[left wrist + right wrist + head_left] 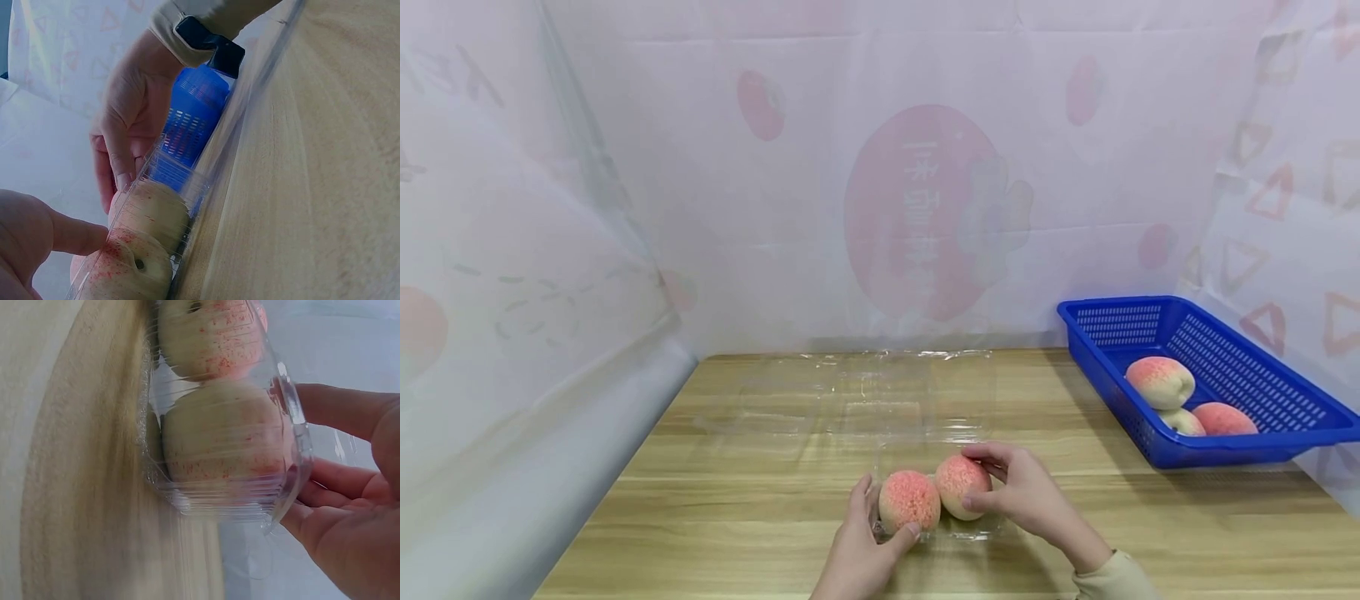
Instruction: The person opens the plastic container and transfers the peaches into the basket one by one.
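Observation:
Two pink-and-cream peaches sit side by side in a clear plastic clamshell box [231, 509]. My left hand [867, 543] holds the box's left near corner, its fingers along the left wall and its thumb over the front rim, against the left peach [909, 502]. With thumb and fingers, my right hand [1028, 493] holds the right peach [961, 486] from its right side. In the right wrist view, the right peach rests low behind the box's ribbed wall, and the right fingers are at the rim.
The box's transparent lid [958, 396] lies raised behind it. More clear plastic packaging [775, 417] lies to the left on the wooden table [760, 533]. At the right, a blue perforated basket [1210, 454] holds three peaches [1160, 382]. Printed white sheeting [760, 217] encloses the table's back and sides.

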Available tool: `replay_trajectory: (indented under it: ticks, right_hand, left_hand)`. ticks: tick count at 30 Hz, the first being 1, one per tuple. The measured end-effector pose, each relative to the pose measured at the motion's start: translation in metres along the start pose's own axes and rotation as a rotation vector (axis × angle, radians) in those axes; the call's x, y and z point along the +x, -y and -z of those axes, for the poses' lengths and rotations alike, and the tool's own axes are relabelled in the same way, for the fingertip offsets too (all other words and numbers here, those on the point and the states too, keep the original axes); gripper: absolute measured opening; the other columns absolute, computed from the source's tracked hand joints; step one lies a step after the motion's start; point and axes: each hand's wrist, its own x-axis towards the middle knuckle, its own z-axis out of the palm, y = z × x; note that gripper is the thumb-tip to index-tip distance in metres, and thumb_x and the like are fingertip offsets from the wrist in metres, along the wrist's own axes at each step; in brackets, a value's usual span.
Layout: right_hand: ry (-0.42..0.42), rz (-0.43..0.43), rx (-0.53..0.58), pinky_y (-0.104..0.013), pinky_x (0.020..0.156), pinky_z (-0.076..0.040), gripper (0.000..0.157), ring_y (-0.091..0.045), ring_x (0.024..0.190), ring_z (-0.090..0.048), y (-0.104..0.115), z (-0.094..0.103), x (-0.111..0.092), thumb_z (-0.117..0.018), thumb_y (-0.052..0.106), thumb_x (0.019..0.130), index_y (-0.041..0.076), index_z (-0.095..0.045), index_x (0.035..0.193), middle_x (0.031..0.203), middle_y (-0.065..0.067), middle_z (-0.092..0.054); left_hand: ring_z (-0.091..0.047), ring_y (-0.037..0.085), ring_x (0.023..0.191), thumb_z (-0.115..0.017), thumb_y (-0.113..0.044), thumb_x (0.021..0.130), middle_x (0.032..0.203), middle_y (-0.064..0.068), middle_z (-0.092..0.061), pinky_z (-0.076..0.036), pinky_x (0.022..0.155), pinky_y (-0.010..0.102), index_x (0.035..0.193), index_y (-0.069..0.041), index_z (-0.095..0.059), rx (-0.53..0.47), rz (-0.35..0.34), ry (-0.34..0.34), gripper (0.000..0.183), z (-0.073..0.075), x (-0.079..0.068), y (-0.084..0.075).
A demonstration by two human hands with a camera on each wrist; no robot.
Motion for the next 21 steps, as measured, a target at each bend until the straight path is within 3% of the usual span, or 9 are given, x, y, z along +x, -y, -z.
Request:
replay_trajectory:
  ticks: [7,15,21]
  right_hand:
    - [0.022,0.031,-0.131,-0.040,0.090,-0.040,0.056,-0.032,0.107,-0.050,0.000,-0.001,0.005,-0.081,0.004,0.060,-0.003,-0.057,0.110,0.109,-0.014,-0.058]
    - [0.063,0.085,-0.312,-0.033,0.081,-0.048,0.060,-0.022,0.098,-0.055,-0.002,-0.002,0.012,-0.082,0.009,0.056,-0.001,-0.057,0.110,0.106,-0.009,-0.059]
    - [0.101,0.077,-0.415,-0.031,0.077,-0.047,0.066,-0.014,0.091,-0.055,-0.004,-0.003,0.016,-0.084,0.013,0.053,0.005,-0.057,0.113,0.105,-0.002,-0.059]
  left_hand:
    - [-0.028,0.039,0.123,-0.070,-0.037,0.075,0.137,0.030,-0.024,-0.026,0.098,0.053,0.139,0.003,-0.008,-0.006,0.011,-0.008,0.098,0.000,0.000,0.000]
    - [-0.029,0.039,0.123,-0.070,-0.038,0.075,0.137,0.030,-0.025,-0.027,0.097,0.053,0.139,0.003,-0.008,0.003,0.019,-0.007,0.098,0.000,0.000,-0.001]
    - [-0.030,0.040,0.122,-0.071,-0.037,0.074,0.137,0.029,-0.026,-0.026,0.097,0.054,0.139,0.002,-0.009,0.007,0.022,-0.014,0.098,-0.001,0.001,0.000]
